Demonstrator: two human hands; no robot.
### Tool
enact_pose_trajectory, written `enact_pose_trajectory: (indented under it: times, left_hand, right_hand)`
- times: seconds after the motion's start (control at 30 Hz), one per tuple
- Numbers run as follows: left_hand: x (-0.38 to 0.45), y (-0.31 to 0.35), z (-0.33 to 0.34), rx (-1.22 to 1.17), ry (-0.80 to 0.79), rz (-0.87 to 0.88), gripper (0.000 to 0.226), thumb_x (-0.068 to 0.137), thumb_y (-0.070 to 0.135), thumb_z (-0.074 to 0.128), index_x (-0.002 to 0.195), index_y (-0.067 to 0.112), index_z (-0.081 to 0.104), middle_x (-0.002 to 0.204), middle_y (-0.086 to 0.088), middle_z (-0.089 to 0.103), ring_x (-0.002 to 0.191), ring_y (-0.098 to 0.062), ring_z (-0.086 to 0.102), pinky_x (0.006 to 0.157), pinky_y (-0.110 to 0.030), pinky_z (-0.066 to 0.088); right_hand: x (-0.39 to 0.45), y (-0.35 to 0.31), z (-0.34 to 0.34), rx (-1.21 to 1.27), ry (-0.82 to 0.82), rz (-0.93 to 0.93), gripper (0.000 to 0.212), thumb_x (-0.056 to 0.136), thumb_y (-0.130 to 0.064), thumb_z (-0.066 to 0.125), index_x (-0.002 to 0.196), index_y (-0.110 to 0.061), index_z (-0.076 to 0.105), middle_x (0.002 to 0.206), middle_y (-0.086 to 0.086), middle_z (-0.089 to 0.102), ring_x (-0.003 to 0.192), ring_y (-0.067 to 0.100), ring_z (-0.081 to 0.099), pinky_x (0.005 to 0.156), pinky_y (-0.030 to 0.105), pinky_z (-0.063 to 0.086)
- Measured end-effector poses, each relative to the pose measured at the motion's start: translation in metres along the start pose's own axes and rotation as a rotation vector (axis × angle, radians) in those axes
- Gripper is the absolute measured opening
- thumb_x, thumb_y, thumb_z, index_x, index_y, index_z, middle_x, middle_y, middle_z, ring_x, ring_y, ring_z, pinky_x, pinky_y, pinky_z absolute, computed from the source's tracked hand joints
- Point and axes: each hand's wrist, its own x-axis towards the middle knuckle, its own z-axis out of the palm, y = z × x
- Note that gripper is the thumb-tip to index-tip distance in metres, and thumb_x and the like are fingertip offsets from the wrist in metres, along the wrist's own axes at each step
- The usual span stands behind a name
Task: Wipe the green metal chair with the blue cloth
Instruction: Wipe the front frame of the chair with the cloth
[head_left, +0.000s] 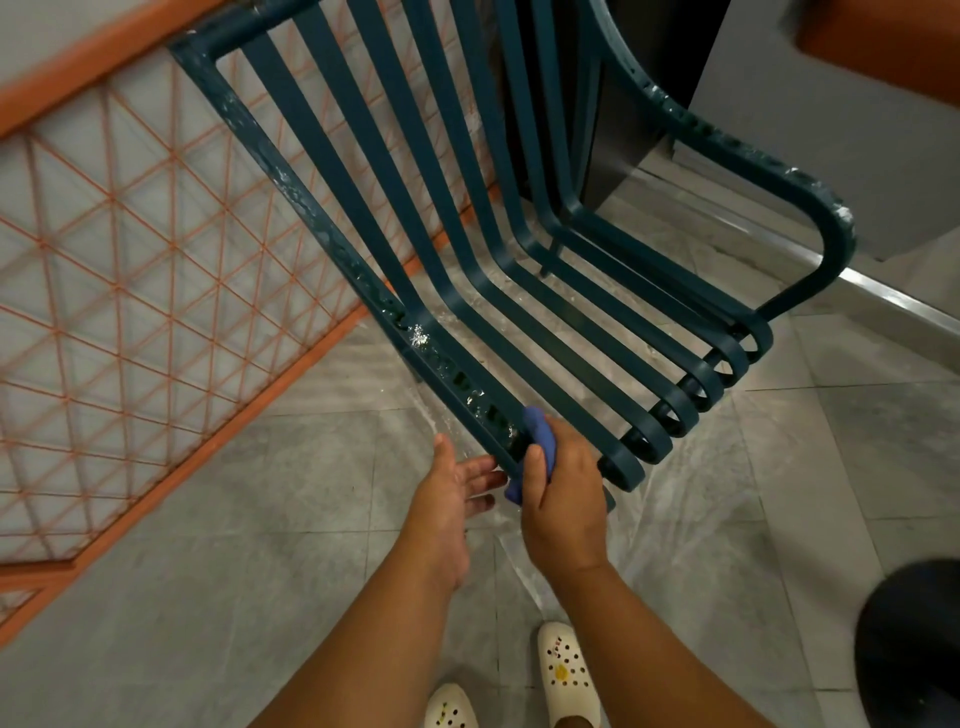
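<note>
The green metal chair (467, 249) fills the middle of the head view, its slats curving down to rolled front ends. White flecks dot its left side rail and right armrest. My right hand (563, 499) grips the blue cloth (537, 431) around the front end of the left side rail. The cloth shows above and below my fingers. My left hand (457, 488) hovers just left of that rail end, palm turned toward it and fingers spread, holding nothing.
An orange metal grid fence (130, 249) runs along the left. The floor is grey tile (260, 545). A dark panel and grey wall stand behind the chair at the right. A dark round object (914, 644) sits at the lower right. My white clogs (563, 675) are below.
</note>
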Motion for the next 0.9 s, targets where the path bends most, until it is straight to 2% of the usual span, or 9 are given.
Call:
enact_pose_trajectory:
  times: [0.1,0.2,0.33,0.4,0.5,0.6,0.77,0.83,0.9]
  left_hand:
    - [0.000,0.000,-0.003,-0.025,0.000,0.002,0.074,0.091,0.067,0.013,0.115,0.021,0.065,0.105,0.007,0.068,0.102,-0.014,0.056,0.108,-0.049,0.016]
    - [0.001,0.001,-0.005,-0.017,-0.001,0.007,0.074,0.092,0.067,0.011,0.116,0.021,0.064,0.110,0.004,0.067,0.099,-0.012,0.057,0.098,-0.042,0.022]
    - [0.003,0.000,-0.008,-0.015,-0.007,-0.013,0.077,0.091,0.067,0.010,0.125,0.020,0.059,0.118,0.001,0.064,0.110,-0.019,0.055,0.108,-0.048,0.016]
    - [0.003,0.001,-0.010,-0.007,-0.003,-0.021,0.077,0.091,0.067,0.009,0.125,0.020,0.059,0.114,0.002,0.064,0.117,-0.023,0.051,0.111,-0.053,0.011]
    - [0.001,0.005,-0.013,-0.002,0.001,-0.022,0.077,0.092,0.066,0.009,0.124,0.019,0.060,0.118,0.000,0.064,0.118,-0.024,0.050,0.111,-0.054,0.010]
    - [0.002,0.005,-0.016,-0.010,0.011,-0.013,0.077,0.091,0.067,0.009,0.124,0.019,0.060,0.118,0.000,0.064,0.117,-0.024,0.050,0.111,-0.054,0.010]
    - [0.003,0.007,-0.019,-0.014,0.010,-0.010,0.077,0.092,0.067,0.008,0.120,0.020,0.062,0.118,0.001,0.065,0.116,-0.023,0.051,0.111,-0.055,0.008]
    - [0.002,0.007,-0.021,-0.015,0.015,0.001,0.077,0.092,0.066,0.008,0.119,0.020,0.064,0.120,-0.001,0.065,0.116,-0.024,0.051,0.111,-0.054,0.009]
    - [0.000,0.007,-0.022,-0.016,0.022,0.005,0.077,0.092,0.067,0.009,0.118,0.020,0.064,0.120,-0.001,0.065,0.116,-0.024,0.051,0.110,-0.055,0.010]
  right_hand:
    - [-0.006,0.000,0.011,-0.130,0.040,-0.248,0.052,0.100,-0.050,0.025,0.146,-0.026,0.026,0.150,0.004,0.035,0.137,0.018,0.031,0.111,0.036,0.029]
    - [0.005,0.000,0.016,-0.516,-0.051,-0.401,0.050,0.100,-0.037,0.037,0.147,-0.021,0.028,0.156,0.005,0.023,0.145,0.025,0.018,0.118,0.041,0.012]
    - [0.002,0.020,0.007,-0.663,-0.188,-0.599,0.050,0.097,-0.031,0.043,0.145,-0.018,0.038,0.155,0.000,0.026,0.145,0.027,0.018,0.117,0.044,0.017]
    - [0.003,0.018,-0.003,-0.570,-0.211,-0.545,0.047,0.099,-0.035,0.036,0.143,-0.019,0.041,0.153,-0.002,0.030,0.144,0.022,0.021,0.115,0.039,0.021]
    - [0.014,0.003,0.000,-0.504,-0.217,-0.301,0.052,0.101,-0.037,0.032,0.149,-0.017,0.028,0.155,-0.003,0.017,0.144,0.017,0.012,0.116,0.029,0.008]
    - [0.012,-0.006,0.006,-0.700,-0.215,-0.408,0.052,0.099,-0.031,0.039,0.148,-0.014,0.030,0.155,0.003,0.022,0.145,0.026,0.016,0.116,0.039,0.015]
    - [0.006,0.011,-0.014,-0.599,-0.268,-0.507,0.046,0.099,-0.036,0.033,0.140,-0.020,0.044,0.149,-0.002,0.039,0.142,0.021,0.027,0.114,0.039,0.023]
    - [0.014,0.002,-0.018,-0.531,-0.207,-0.446,0.044,0.097,-0.032,0.047,0.137,-0.014,0.049,0.145,0.004,0.045,0.136,0.024,0.039,0.110,0.037,0.026]
    - [0.019,-0.010,-0.010,-0.682,-0.241,-0.463,0.062,0.088,-0.027,0.064,0.142,-0.007,0.040,0.150,0.011,0.034,0.138,0.030,0.037,0.111,0.039,0.024]
